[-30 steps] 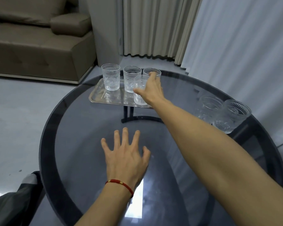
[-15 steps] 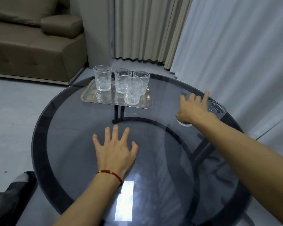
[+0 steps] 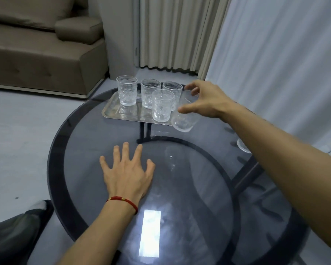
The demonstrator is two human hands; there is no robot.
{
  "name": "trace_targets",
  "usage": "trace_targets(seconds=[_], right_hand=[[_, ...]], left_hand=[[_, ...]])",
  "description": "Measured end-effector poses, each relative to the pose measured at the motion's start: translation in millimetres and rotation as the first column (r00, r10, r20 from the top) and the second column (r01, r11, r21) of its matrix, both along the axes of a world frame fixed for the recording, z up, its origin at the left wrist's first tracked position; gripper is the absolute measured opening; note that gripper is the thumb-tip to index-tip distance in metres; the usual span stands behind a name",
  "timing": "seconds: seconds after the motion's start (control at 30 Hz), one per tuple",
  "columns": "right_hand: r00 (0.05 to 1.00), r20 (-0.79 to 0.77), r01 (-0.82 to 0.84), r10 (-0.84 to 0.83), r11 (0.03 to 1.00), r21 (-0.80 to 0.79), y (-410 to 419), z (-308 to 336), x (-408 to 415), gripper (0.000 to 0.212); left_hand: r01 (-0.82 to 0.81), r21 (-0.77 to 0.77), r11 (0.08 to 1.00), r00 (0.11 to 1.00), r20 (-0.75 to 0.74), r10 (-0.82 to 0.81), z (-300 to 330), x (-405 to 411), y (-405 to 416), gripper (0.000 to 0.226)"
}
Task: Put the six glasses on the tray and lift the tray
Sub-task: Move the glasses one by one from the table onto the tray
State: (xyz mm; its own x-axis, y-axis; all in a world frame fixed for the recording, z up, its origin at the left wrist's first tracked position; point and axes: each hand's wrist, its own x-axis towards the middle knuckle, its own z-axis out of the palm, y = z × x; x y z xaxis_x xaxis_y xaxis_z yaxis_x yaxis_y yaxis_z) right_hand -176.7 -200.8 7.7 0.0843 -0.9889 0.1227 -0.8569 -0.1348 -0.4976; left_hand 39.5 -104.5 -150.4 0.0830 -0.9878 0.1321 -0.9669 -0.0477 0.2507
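Note:
A silver tray (image 3: 115, 111) lies at the far side of the round glass table (image 3: 180, 188). Several clear patterned glasses stand on it: three in a back row (image 3: 127, 93) (image 3: 149, 93) (image 3: 175, 90) and one in front (image 3: 161, 106). My right hand (image 3: 204, 99) grips another glass (image 3: 183, 121) from above, blurred, in the air just off the tray's right front corner. One more glass (image 3: 243, 147) stands on the table at the right, mostly hidden behind my right forearm. My left hand (image 3: 128, 173) rests flat on the table with fingers spread.
A brown sofa (image 3: 36, 50) stands at the back left on the grey floor. Curtains (image 3: 256, 44) hang behind and to the right of the table. A dark cushion or seat (image 3: 13, 234) sits at the lower left beside the table rim.
My right hand left the glass set on the tray, reached to the table's right side, took hold of another glass and carried it back left to the tray's right corner. The left hand stayed flat.

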Motion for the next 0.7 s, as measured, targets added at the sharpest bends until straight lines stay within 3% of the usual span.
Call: trace_targets(seconds=[0.17, 0.4, 0.63, 0.7], right_hand=[[0.992, 0.001, -0.124, 0.125, 0.984, -0.127, -43, -4, 83, 0.082], [0.99, -0.141, 0.008, -0.031, 0.987, -0.161, -105, -41, 144, 0.066], [0.957, -0.287, 0.003, -0.042, 0.991, -0.136, -130, -62, 150, 0.045], [0.94, -0.338, -0.006, -0.038, 0.992, -0.127, -130, -61, 149, 0.049]], left_hand=[[-0.021, 0.008, 1.0, 1.0, 0.002, 0.021, -3, 10, -1, 0.064], [-0.013, -0.018, 1.0, 0.999, 0.044, 0.014, -7, 9, -3, 0.066], [-0.019, -0.027, 0.999, 0.999, 0.043, 0.02, -9, 8, -4, 0.065], [-0.02, -0.029, 0.999, 0.999, 0.044, 0.021, -9, 8, -4, 0.065]])
